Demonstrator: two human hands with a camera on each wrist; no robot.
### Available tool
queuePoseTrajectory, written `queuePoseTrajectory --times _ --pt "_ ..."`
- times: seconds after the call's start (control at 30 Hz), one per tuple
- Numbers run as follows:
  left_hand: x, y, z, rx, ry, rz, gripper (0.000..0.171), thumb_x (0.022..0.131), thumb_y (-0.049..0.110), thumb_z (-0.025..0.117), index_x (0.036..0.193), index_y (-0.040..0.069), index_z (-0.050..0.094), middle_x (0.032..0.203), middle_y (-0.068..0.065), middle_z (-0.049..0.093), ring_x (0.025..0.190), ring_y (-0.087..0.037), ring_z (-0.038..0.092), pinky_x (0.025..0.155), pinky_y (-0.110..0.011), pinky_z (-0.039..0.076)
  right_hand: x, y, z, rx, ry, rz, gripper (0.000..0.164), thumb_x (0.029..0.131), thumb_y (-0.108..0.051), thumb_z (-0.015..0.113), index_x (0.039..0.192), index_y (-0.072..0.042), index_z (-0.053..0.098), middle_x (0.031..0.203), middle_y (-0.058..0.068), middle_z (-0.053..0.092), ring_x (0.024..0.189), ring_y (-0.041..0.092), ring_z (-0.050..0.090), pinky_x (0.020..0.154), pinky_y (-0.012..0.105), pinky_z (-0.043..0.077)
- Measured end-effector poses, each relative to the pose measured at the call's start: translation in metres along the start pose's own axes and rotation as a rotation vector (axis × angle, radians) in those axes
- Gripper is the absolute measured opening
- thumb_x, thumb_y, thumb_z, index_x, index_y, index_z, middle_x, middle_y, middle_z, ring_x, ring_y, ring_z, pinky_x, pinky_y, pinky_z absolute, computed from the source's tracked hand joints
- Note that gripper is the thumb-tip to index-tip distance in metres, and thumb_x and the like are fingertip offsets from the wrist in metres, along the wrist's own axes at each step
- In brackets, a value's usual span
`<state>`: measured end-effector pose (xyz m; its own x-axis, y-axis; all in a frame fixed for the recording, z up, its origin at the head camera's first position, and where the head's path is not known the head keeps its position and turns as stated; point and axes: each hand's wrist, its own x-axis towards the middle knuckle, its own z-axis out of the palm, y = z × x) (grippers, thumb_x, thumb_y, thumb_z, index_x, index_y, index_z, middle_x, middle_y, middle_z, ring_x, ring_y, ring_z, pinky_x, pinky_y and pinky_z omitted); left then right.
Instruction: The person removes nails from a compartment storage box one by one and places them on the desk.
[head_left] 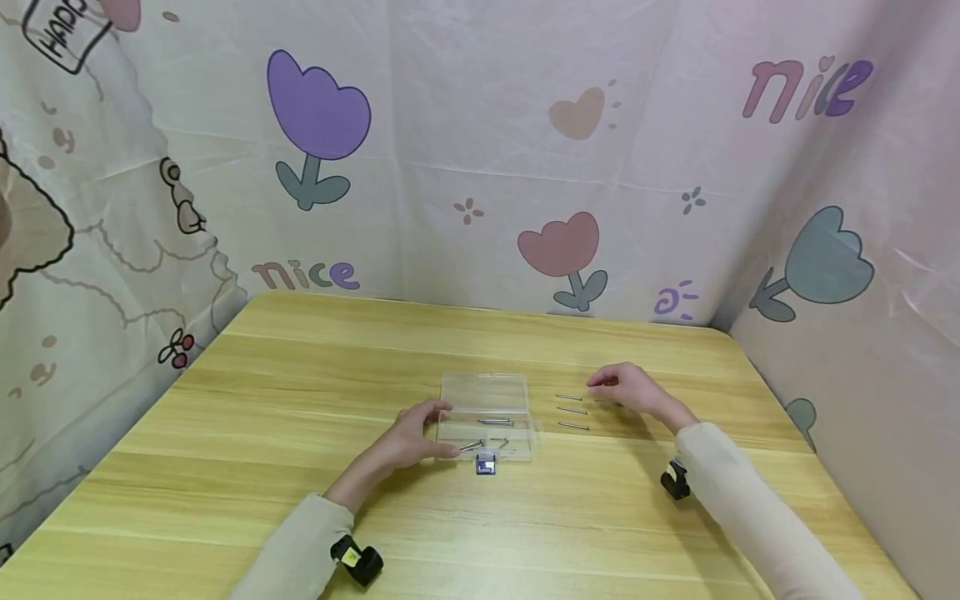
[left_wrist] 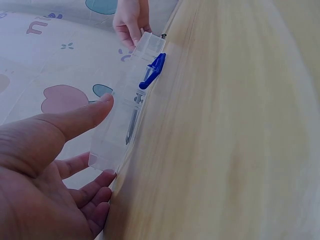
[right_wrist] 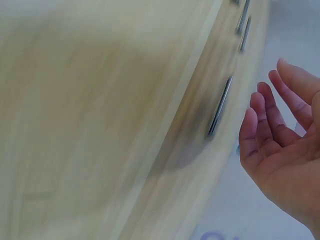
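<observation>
while the left hand (head_left: 407,437) grasps the open clear box (head_left: 480,408) by its left end, thumb in front and other fingers behind, the right hand's (head_left: 632,389) fingers are released and loosely bent. one nail (head_left: 608,403) lies on the surface (head_left: 360,358) just beside them, with three loose nails (head_left: 572,410) to their left. right of the left thumb are boxed nails (head_left: 497,422) and a blue clasp (head_left: 486,465).

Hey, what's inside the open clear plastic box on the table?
Several metal nails lie inside the clear plastic box, some toward the back, others toward the front. In the head view, the left hand covers its front-left corner, hiding anything there.
</observation>
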<state>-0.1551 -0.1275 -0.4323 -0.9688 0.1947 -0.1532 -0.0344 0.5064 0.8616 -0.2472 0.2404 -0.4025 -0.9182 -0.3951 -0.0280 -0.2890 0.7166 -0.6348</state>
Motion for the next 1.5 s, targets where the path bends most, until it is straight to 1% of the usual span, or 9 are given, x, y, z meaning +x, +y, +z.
queuePoseTrajectory --times 0.17,0.33,0.6,0.83,0.97,1.07,1.23,1.37,1.5 --pt "0.0 0.0 0.0 0.0 -0.002 0.003 0.069 0.073 0.018 0.086 0.132 0.008 0.053 0.132 -0.017 0.052 0.127 -0.04 0.037 0.104 -0.059 0.031 0.003 -0.026 0.016 -0.01 -0.034 -0.095 0.015 0.09 -0.008 0.067 0.099 0.002 0.071 0.093 0.006 0.069 0.084 0.018 0.059 0.075 0.033 0.049" --pt "0.0 0.0 0.0 -0.004 -0.001 0.0 0.069 0.073 0.017 0.086 0.133 0.008 0.053 0.132 -0.017 0.052 0.127 -0.041 0.037 0.104 -0.059 0.031 0.006 -0.049 0.031 -0.027 -0.062 -0.226 0.012 0.088 -0.004 0.068 0.098 0.003 0.071 0.095 0.008 0.07 0.087 0.021 0.063 0.079 0.037 0.052" --pt "0.0 0.001 -0.001 -0.01 -0.004 0.005 0.069 0.073 0.017 0.085 0.133 0.007 0.053 0.132 -0.018 0.051 0.127 -0.041 0.038 0.104 -0.058 0.031 0.012 -0.073 0.051 -0.032 -0.083 -0.303 0.007 0.086 -0.004 0.07 0.091 -0.003 0.074 0.093 0.004 0.07 0.085 0.016 0.061 0.079 0.034 0.051" --pt "0.0 0.001 -0.001 -0.013 -0.01 0.007 0.069 0.073 0.017 0.085 0.134 0.007 0.052 0.133 -0.017 0.051 0.128 -0.041 0.037 0.104 -0.057 0.031 0.016 -0.082 0.064 -0.056 -0.122 -0.4 0.009 0.082 -0.003 0.074 0.091 -0.004 0.074 0.096 0.006 0.071 0.091 0.021 0.065 0.085 0.037 0.052" --pt "-0.001 0.001 -0.001 -0.02 -0.018 0.008 0.069 0.074 0.017 0.085 0.134 0.007 0.052 0.134 -0.018 0.051 0.129 -0.041 0.037 0.105 -0.057 0.031 0.018 -0.085 0.067 -0.067 -0.156 -0.402 0.011 0.082 -0.001 0.073 0.093 -0.003 0.075 0.101 0.009 0.07 0.096 0.025 0.064 0.088 0.04 0.051" --pt "0.0 0.0 -0.001 -0.019 -0.017 0.012 0.069 0.074 0.017 0.085 0.134 0.007 0.052 0.133 -0.017 0.051 0.127 -0.04 0.038 0.104 -0.056 0.032 0.02 -0.086 0.07 -0.084 -0.173 -0.395 0.012 0.081 -0.001 0.073 0.093 -0.004 0.075 0.102 0.009 0.069 0.098 0.025 0.064 0.089 0.038 0.051" --pt "0.0 -0.001 -0.001 -0.005 -0.013 0.02 0.069 0.074 0.02 0.085 0.134 0.008 0.052 0.132 -0.016 0.052 0.125 -0.037 0.037 0.102 -0.057 0.033 0.023 -0.085 0.075 -0.122 -0.171 -0.428 0.013 0.078 0.0 0.076 0.09 -0.003 0.076 0.1 0.011 0.068 0.095 0.025 0.064 0.086 0.033 0.052" --pt "0.0 -0.002 -0.001 -0.009 -0.012 0.019 0.069 0.074 0.02 0.085 0.134 0.008 0.052 0.132 -0.016 0.051 0.125 -0.038 0.037 0.102 -0.058 0.032 0.024 -0.087 0.077 -0.177 -0.166 -0.487 0.013 0.077 0.0 0.077 0.089 -0.004 0.076 0.098 0.011 0.067 0.093 0.025 0.064 0.086 0.033 0.052" --pt "0.0 -0.002 -0.001 -0.007 -0.008 0.02 0.069 0.074 0.02 0.085 0.134 0.008 0.053 0.131 -0.017 0.052 0.125 -0.038 0.037 0.102 -0.059 0.032 0.025 -0.089 0.077 -0.193 -0.169 -0.505 0.012 0.077 -0.001 0.077 0.089 -0.004 0.076 0.098 0.01 0.067 0.093 0.024 0.063 0.086 0.033 0.052"
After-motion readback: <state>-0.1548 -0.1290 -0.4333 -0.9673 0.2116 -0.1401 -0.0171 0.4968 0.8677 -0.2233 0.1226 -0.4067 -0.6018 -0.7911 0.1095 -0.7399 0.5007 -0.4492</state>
